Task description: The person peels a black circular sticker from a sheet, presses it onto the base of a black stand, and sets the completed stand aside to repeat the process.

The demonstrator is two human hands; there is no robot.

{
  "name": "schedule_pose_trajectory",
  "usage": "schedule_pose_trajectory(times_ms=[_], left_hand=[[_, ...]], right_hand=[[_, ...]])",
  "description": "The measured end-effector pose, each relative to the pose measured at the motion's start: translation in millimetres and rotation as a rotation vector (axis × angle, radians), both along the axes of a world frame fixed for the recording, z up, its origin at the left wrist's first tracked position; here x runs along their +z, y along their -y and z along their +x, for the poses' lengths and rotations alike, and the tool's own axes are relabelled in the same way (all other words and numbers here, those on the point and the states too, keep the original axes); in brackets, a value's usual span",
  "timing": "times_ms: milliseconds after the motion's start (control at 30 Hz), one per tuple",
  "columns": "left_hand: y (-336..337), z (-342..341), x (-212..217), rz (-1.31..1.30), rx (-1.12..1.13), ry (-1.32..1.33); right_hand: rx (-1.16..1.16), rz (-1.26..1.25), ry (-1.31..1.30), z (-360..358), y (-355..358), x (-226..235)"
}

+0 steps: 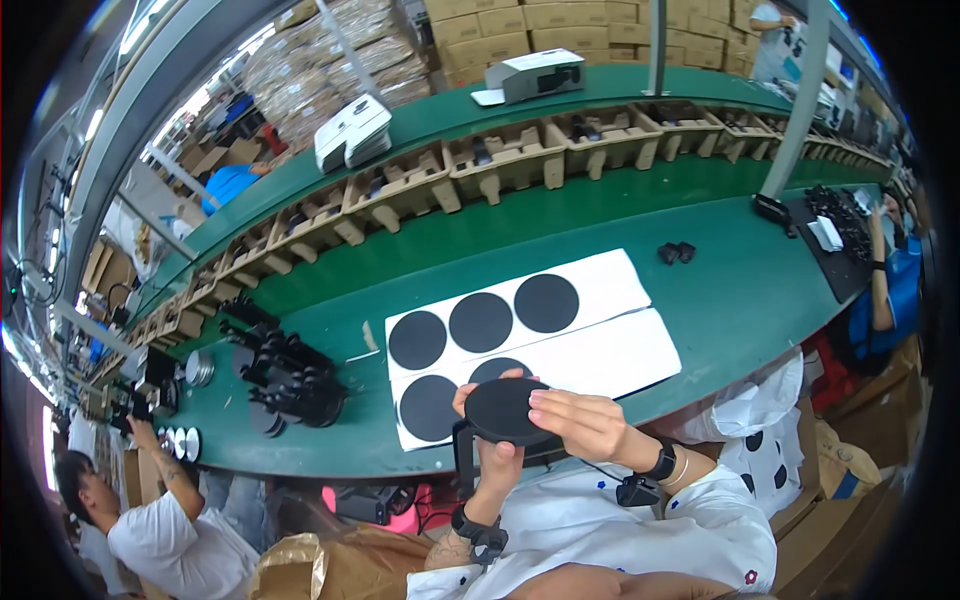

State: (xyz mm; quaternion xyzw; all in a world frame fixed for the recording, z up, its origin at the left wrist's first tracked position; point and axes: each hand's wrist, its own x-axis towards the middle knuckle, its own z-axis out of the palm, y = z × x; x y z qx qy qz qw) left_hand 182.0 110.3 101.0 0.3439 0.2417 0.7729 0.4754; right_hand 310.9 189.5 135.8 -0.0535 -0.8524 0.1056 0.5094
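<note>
Both my hands hold one black round disc (503, 410) just above the near edge of the green bench. My left hand (492, 455) grips it from below, thumb on its left rim. My right hand (580, 420) closes on its right side, fingers over the top. Beyond it lie two long white sheets (610, 290) side by side. The far sheet carries three black discs (481, 321). The near sheet carries one disc (429, 407) at its left end and another (497, 368) partly hidden behind the held disc.
A pile of black parts (290, 380) sits to the left on the green bench (740, 290). A small black piece (676, 252) lies far right. Cardboard trays (500, 160) line the conveyor behind. Other people work at left (150, 520) and right (890, 290).
</note>
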Motion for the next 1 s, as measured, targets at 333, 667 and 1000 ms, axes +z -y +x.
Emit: schedule_pose_trajectory(times_ms=[333,667,1000], left_hand=[[-3.8,-22.3,43.6,-0.323,-0.34,-0.052],[153.0,-331.9,45.7,-0.472,1.293,-0.846],[141.2,-432.0,5.9,-0.98,0.36,-1.542]], right_hand=[[-0.288,-0.292,-0.045,-11.0,-126.4,60.0],[-0.837,-0.247,0.13,-52.2,-416.5,83.2],[-0.982,-0.206,0.788,-58.6,-385.7,35.1]])
